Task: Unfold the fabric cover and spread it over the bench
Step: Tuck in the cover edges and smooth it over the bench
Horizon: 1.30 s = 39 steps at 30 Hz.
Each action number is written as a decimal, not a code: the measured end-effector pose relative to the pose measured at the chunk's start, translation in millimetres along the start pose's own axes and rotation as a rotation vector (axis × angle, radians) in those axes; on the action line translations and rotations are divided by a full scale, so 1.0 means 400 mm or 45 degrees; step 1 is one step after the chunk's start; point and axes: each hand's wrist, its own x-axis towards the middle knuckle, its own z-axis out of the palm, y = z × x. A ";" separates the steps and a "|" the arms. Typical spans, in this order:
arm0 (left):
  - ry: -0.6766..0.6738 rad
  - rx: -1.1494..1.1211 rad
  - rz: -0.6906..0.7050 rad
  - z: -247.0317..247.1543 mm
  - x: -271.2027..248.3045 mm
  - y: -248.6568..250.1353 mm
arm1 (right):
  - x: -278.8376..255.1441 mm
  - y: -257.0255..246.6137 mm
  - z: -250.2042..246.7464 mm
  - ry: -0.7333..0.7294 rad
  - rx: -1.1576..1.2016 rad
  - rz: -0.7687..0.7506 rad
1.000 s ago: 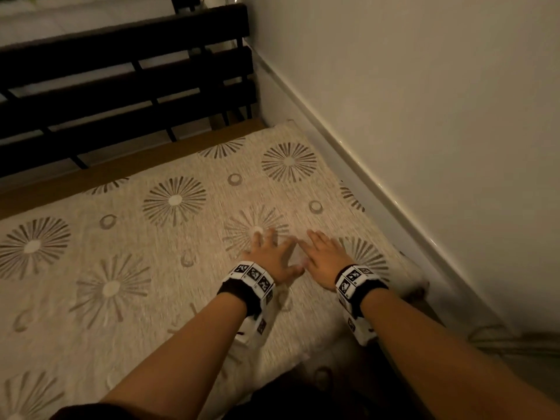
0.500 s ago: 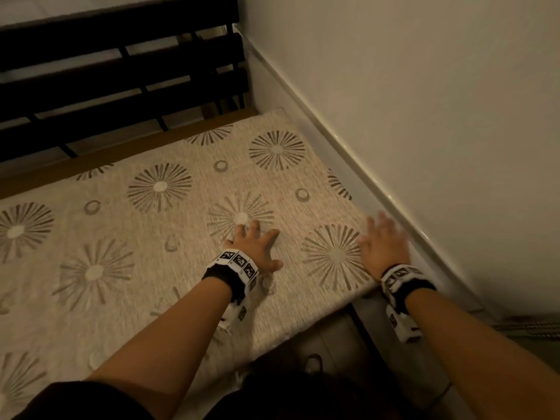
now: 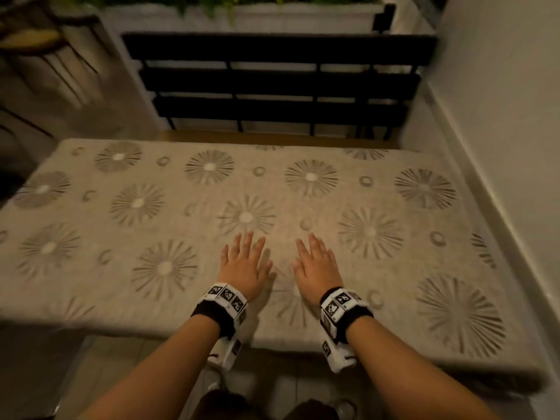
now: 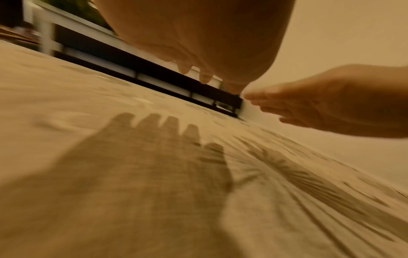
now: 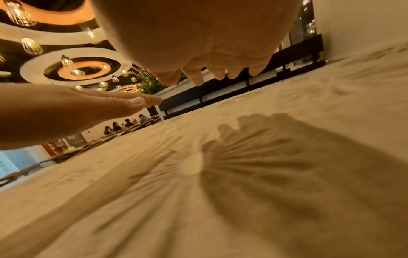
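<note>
Beige woven fabric cover with grey starburst print (image 3: 181, 207) lies spread flat, hiding the table beneath; wrist views are blurred. Both palms face down, side by side, just above it. Left hand (image 3: 244, 265) and right hand (image 3: 316, 268) have fingers straight and spread, holding nothing.

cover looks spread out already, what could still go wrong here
The cover stops short of the back: a strip of bare bench shows there, so it may sit too far forward. Its front edge overhangs unevenly, with a step below the right hand, and could slide off. Both the left hand and the right hover flat above it; a careless sweep might drag it askew.
</note>
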 end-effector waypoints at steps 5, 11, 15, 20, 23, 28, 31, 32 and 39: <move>-0.043 -0.019 -0.155 0.001 -0.051 -0.315 | 0.060 -0.244 0.138 -0.044 -0.043 0.003; -0.172 -0.055 -0.070 0.054 -0.088 -0.520 | 0.112 -0.417 0.283 -0.168 -0.059 0.056; -0.245 -0.017 -0.076 0.084 -0.141 -0.677 | 0.065 -0.323 0.305 -0.123 -0.151 0.175; -0.173 -0.025 -0.247 0.076 -0.180 -0.873 | -0.056 -0.112 0.257 0.041 -0.244 0.513; -0.082 -0.029 -0.325 0.074 -0.192 -0.970 | -0.110 -0.033 0.232 0.073 -0.283 0.649; -0.057 -0.085 -0.418 0.058 -0.181 -0.950 | -0.090 -0.083 0.235 0.197 -0.263 0.707; -0.030 -0.102 -0.274 0.055 -0.160 -0.860 | -0.031 -0.193 0.259 0.206 -0.236 0.424; -0.046 -0.115 -0.206 0.060 -0.157 -0.833 | -0.011 -0.237 0.270 0.164 -0.218 0.300; -0.125 -0.128 -0.280 0.069 -0.192 -0.896 | 0.060 -0.397 0.316 -0.071 -0.334 0.092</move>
